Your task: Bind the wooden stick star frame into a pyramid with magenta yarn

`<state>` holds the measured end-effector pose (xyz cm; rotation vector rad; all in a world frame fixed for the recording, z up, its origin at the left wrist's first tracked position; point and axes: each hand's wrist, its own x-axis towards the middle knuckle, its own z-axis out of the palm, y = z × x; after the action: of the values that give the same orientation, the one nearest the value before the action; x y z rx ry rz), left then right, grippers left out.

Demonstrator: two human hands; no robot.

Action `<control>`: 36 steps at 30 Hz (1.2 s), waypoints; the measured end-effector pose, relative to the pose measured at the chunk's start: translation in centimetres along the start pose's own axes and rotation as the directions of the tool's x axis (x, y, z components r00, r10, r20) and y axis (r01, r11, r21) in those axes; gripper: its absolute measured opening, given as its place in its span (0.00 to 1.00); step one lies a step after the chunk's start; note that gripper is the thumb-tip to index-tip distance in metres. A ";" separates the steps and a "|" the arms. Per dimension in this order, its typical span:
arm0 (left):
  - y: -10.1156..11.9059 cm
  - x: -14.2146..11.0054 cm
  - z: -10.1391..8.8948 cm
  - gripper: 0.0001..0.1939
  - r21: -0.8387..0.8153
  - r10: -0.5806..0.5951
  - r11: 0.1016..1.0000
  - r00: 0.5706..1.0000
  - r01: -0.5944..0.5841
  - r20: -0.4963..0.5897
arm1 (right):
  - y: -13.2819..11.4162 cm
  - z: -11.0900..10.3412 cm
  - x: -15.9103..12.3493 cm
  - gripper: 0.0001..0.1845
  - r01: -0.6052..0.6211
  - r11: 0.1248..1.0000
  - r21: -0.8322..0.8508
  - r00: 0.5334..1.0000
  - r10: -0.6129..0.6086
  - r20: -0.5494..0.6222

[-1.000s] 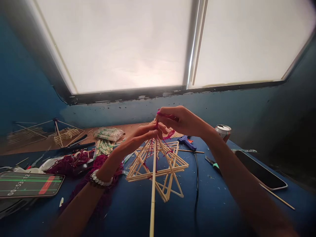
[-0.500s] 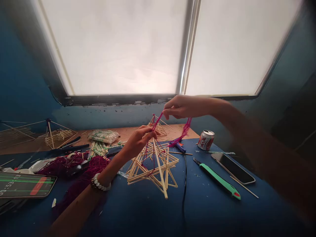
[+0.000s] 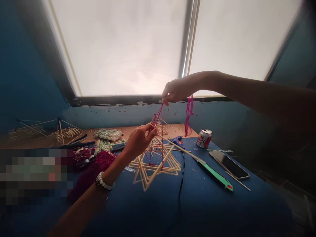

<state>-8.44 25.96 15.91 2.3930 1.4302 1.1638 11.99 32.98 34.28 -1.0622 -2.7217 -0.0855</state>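
Observation:
My left hand (image 3: 140,140) is closed in a pinch on magenta yarn and the upper end of a thin wooden stick (image 3: 181,146), which slants down to the right. Above it my right hand (image 3: 175,89), also closed, draws up several strands of the yarn (image 3: 158,112). A loose bundle of yarn ends (image 3: 189,115) dangles from my right hand. Below my left hand is a star-shaped frame of stacked wooden sticks (image 3: 154,177), with yarn running up from it. Whether the frame touches the table is hard to tell.
On the right are a drink can (image 3: 204,138), a green-handled cutter (image 3: 216,176) and a phone (image 3: 229,164). A blue glue gun (image 3: 176,141) lies behind the frame. Tangled yarn (image 3: 105,161), bagged sticks (image 3: 108,134) and another stick model (image 3: 66,131) occupy the left. The left corner is pixelated.
My right hand has risen, lifting the strands and the dangling yarn ends. The frame has turned, and the stick at my left hand has swung from pointing downward to pointing right.

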 end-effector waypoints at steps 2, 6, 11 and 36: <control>0.3 -0.3 -0.7 0.22 0.036 -0.035 0.999 0.999 0.035 -0.010 | -1.2 -0.1 0.1 0.09 -0.080 0.992 -0.095 0.983 0.095 0.156; 1.1 -1.9 -2.0 0.24 0.077 -0.057 0.995 0.997 0.061 -0.050 | -3.7 -0.6 0.3 0.14 -0.051 0.976 -0.214 0.991 0.075 0.109; 1.9 -3.7 -3.1 0.24 0.096 0.002 0.995 1.000 0.001 -0.031 | -4.7 -1.3 0.6 0.09 0.020 0.980 -0.199 0.996 -0.002 0.090; 0.1 6.2 -9.4 0.18 -0.240 0.231 0.965 0.779 -0.107 0.583 | -4.9 -3.6 0.8 0.13 0.039 0.998 -0.044 0.991 -0.032 0.132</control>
<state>-13.09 28.29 25.93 2.4551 0.8588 0.4323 8.76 29.42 38.14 -1.0676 -2.8696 -0.0884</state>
